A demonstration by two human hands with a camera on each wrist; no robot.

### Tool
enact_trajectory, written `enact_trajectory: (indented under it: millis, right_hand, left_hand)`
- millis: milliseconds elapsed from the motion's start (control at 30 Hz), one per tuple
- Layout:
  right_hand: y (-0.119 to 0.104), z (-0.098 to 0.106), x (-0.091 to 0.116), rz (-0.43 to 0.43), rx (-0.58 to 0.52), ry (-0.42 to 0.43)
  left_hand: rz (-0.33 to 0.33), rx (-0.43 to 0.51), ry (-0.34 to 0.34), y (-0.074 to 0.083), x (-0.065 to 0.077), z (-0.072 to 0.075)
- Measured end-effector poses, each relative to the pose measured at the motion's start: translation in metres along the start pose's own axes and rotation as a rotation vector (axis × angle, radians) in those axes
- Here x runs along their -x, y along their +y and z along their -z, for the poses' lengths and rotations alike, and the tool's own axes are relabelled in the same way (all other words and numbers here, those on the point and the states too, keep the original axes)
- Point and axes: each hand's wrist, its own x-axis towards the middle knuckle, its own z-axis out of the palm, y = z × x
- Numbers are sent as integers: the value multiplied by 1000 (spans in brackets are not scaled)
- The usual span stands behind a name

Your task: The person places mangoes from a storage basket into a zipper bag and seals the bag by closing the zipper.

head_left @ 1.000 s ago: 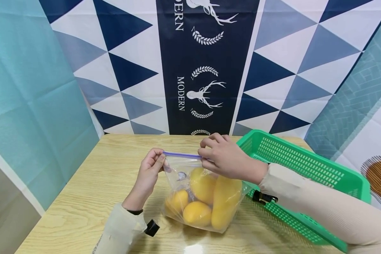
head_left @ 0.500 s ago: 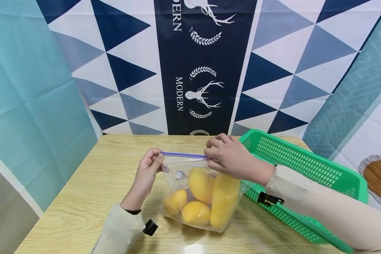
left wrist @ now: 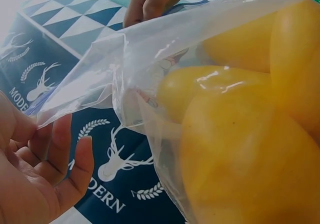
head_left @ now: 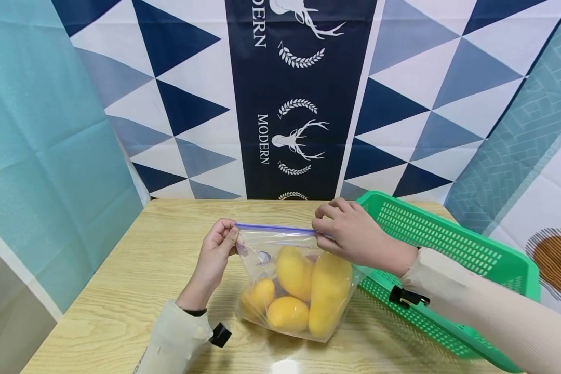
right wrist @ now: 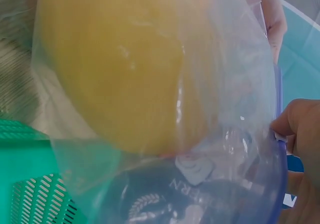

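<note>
A clear zip bag (head_left: 262, 236) with a purple zip strip (head_left: 276, 228) along its top stands on the table, holding several yellow fruits. One fruit is long like a mango (head_left: 329, 293); a rounder yellow fruit (head_left: 287, 314) lies at the front. My left hand (head_left: 217, 252) pinches the bag's top left corner between thumb and finger. Near the strip's right part, my right hand (head_left: 352, 234) pinches the zip; in the right wrist view, its thumb (right wrist: 297, 119) sits at a small pale piece on the strip. The bag's top right corner is hidden behind this hand in the head view.
A green perforated basket (head_left: 441, 236) stands at the right, partly under the right forearm and close to the bag. The wooden table (head_left: 131, 291) ends at a patterned cloth backdrop (head_left: 299, 104). Teal cloth (head_left: 51, 130) hangs at the left.
My right hand has moved rightward along the zip strip, so more of the strip shows between the hands. The left hand keeps its pinch on the corner. The view has shifted slightly.
</note>
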Motion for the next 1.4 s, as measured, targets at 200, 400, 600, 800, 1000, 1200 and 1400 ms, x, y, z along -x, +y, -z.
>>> enact_trajectory:
  millis: [200,400,600,800,1000,1200,1400]
  right_hand:
    - [4,1,7,-12,7,7]
    - [7,3,14,-23,0,-1]
    - [11,4,19,-22,-21,26]
    - [15,4,25,-31,-32,8]
    - [18,6,29,-55,-35,-23]
    - [22,7,34,-54,-32,-17]
    - [26,7,39,-37,-34,8]
  left_hand:
    - [-7,5,0,-1,0,1]
    - [5,-2,0,-3,0,3]
    - [15,-2,2,-3,0,4]
    - [20,-4,0,-4,-1,5]
    - [15,-1,-5,-3,-2,6]
    - [7,-8,-14,-3,-2,7]
    - [16,-12,-8,-2,-2,7]
